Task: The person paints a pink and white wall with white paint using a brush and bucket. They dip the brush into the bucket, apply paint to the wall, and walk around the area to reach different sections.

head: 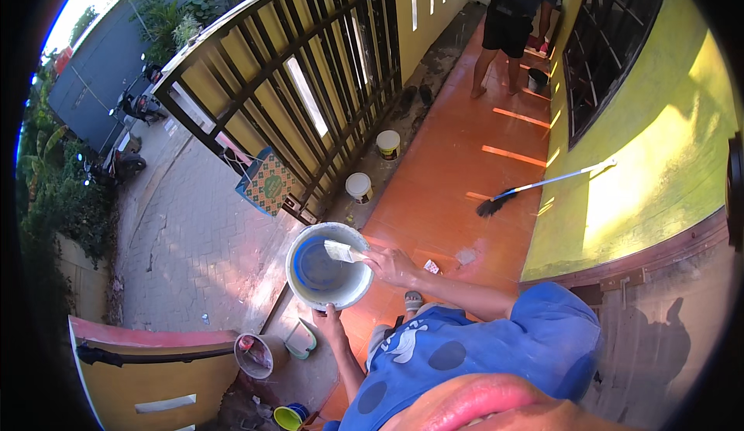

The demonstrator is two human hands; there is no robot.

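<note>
My left hand (330, 322) grips the near rim of a round white plastic bucket (356, 286), its thumb over the edge. Pale grey residue coats the bucket's inner wall, and a blue ring shows inside; how much it holds I cannot tell. In my right hand (392, 266) is a flat paintbrush (346, 252), held by its handle at the bucket's right rim. The whitish bristles point left over the bucket's mouth. Whether the brush touches the bucket is unclear.
Beyond the orange tiled floor (447, 175), a person (511, 18) bends by the wall near a dark bucket (537, 76). A broom (546, 185) leans on the yellow-green wall (645, 198). Two lidded paint pails (358, 187) stand by the slatted gate (279, 76), where a patterned bag (268, 184) hangs.
</note>
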